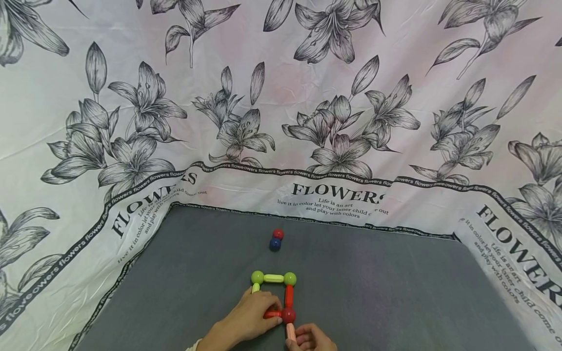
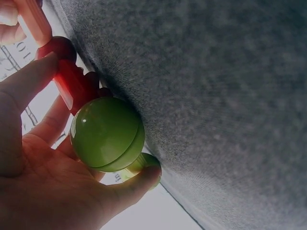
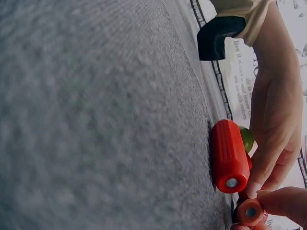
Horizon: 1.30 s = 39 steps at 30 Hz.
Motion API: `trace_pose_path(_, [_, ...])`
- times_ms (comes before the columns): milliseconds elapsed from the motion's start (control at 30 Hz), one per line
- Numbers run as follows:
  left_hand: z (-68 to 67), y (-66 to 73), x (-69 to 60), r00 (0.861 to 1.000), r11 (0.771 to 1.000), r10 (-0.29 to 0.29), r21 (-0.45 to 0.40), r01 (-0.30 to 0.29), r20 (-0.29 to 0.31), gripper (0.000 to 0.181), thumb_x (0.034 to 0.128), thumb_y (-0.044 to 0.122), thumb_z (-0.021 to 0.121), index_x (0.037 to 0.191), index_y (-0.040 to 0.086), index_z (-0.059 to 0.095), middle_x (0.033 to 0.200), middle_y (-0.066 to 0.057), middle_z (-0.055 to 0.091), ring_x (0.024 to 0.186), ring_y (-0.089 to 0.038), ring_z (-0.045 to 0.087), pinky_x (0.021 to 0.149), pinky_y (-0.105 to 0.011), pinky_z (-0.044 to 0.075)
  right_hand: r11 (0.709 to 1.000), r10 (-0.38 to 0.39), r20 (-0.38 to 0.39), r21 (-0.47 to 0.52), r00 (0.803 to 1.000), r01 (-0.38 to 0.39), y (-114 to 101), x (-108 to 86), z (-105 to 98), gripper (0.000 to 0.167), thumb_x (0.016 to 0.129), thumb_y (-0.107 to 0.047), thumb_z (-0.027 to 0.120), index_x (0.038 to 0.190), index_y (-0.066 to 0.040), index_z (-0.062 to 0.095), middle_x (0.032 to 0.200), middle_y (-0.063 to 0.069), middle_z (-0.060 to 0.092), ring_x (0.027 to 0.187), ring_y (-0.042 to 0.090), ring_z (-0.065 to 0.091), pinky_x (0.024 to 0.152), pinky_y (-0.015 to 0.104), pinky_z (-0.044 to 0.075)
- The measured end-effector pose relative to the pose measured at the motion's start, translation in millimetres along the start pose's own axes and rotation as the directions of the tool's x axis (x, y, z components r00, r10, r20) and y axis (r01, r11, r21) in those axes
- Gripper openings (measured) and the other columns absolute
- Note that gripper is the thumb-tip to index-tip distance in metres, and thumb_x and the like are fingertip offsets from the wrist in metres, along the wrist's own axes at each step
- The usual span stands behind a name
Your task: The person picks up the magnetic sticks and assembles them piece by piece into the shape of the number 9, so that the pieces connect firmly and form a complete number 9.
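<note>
My left hand (image 1: 250, 317) lies over the near left corner of a square of magnetic sticks and balls, pinching a red stick (image 2: 74, 86) beside a red ball (image 1: 288, 315). In the left wrist view, a large green ball (image 2: 108, 134) sits before the palm; the head view hides it. A fingertip touches a farther green ball (image 2: 152, 165). My right hand (image 1: 313, 338) pinches a pink stick (image 1: 291, 332), whose far end meets the red ball. Another red stick (image 3: 230, 155) lies on the grey surface in the right wrist view, its metal end facing the camera.
Green balls (image 1: 257, 277) joined by a light green stick (image 1: 274, 278) form the square's far side; an upright-running red stick (image 1: 289, 296) forms its right side. Farther back lie a red ball (image 1: 278, 234) and a blue ball (image 1: 275, 244), touching. Flowered cloth (image 1: 333, 195) borders the grey surface.
</note>
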<state>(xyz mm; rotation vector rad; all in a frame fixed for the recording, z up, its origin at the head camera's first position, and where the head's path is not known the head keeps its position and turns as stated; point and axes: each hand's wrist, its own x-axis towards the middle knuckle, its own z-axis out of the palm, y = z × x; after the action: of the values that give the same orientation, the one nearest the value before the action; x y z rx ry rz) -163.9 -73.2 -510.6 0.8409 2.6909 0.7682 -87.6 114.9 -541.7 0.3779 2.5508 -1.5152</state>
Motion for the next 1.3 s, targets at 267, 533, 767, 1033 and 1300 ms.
trace_pose_path(267, [0.3,-0.4,-0.8,1.0,1.0,0.001,0.008,-0.001,-0.011,0.013,0.0885,0.038,0.075,0.096,0.029,0.071,0.085,0.018,0.062,0.075,0.004,0.048,0.095,-0.046,0.041,1.0,-0.012,0.001,0.014,1.0,0.012,-2.0,-1.8,-2.1,0.033,0.082,-0.029,0.081,0.1,-0.005,0.067,0.078,-0.001,0.066,0.069,0.009,0.057,0.058,0.021,0.046])
trace_pose_path(533, [-1.2,2.0,-1.4,1.0,1.0,-0.015,0.013,0.015,-0.007,0.013,0.0882,0.037,0.075,0.097,0.029,0.071,0.084,0.018,0.06,0.075,0.004,0.047,0.101,-0.052,0.04,1.0,-0.008,0.009,0.009,1.0,0.008,-3.3,-2.8,-1.1,0.037,0.081,-0.034,0.082,0.099,-0.006,0.067,0.078,-0.002,0.066,0.07,0.009,0.057,0.058,0.022,0.046])
trace_pose_path(767, [-0.5,2.6,-1.9,1.0,1.0,-0.024,0.016,0.024,-0.005,0.013,0.0883,0.037,0.075,0.097,0.029,0.072,0.084,0.018,0.06,0.074,0.004,0.046,0.102,-0.054,0.039,1.0,-0.007,0.024,0.022,1.0,0.006,-3.9,-3.5,-2.1,0.037,0.081,-0.034,0.082,0.1,-0.005,0.067,0.079,-0.002,0.066,0.07,0.009,0.057,0.058,0.022,0.046])
trace_pose_path(1033, [-0.4,1.6,-1.8,1.0,0.999,-0.031,0.022,0.031,-0.007,0.015,0.0882,0.037,0.075,0.1,0.03,0.071,0.088,0.018,0.062,0.083,0.003,0.052,0.105,-0.058,0.038,0.998,-0.027,0.031,0.056,0.999,0.025,-3.9,-5.1,-3.0,0.037,0.081,-0.033,0.082,0.099,-0.004,0.067,0.078,-0.001,0.066,0.069,0.011,0.058,0.058,0.021,0.047])
trace_pose_path(1300, [-1.9,3.4,-5.0,1.0,0.999,-0.028,0.017,0.028,-0.01,0.016,0.0889,0.036,0.075,0.103,0.031,0.069,0.091,0.018,0.062,0.087,0.001,0.053,0.104,-0.057,0.038,0.997,-0.006,0.022,0.075,1.0,0.004,-3.4,-2.1,-6.3,0.036,0.083,-0.034,0.08,0.099,-0.003,0.068,0.076,0.0,0.066,0.067,0.012,0.06,0.057,0.025,0.049])
